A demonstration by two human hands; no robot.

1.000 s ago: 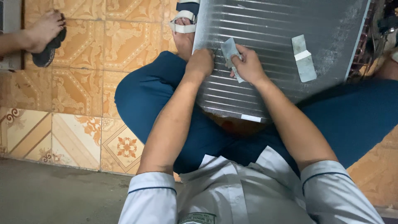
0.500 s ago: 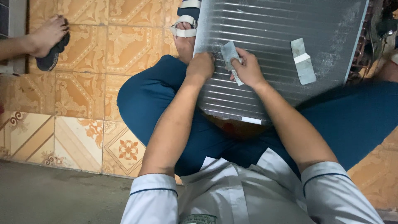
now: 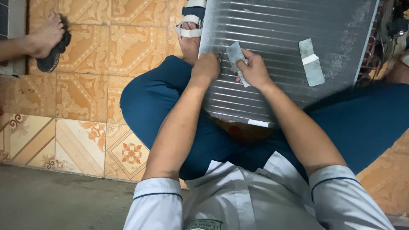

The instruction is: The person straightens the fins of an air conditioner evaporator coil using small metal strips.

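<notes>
— Position of the finned coil panel (image 3: 285, 55)?

— Resting across the seated person's blue-trousered lap (image 3: 170, 106), filling the view from 12 to 2 o'clock. A strip of grey tape (image 3: 311, 61) is stuck on it toward 2 o'clock.

— Hands?

— Left hand (image 3: 206, 68) curled into a loose fist, knuckles down on the panel's left edge. Right hand (image 3: 254, 70) just beside it, fingers pinching a small grey tape piece (image 3: 235, 57) against the fins.

— Surroundings?

— Patterned orange floor tiles (image 3: 81, 89); another person's sandalled foot (image 3: 49, 40) at 10 o'clock.
</notes>
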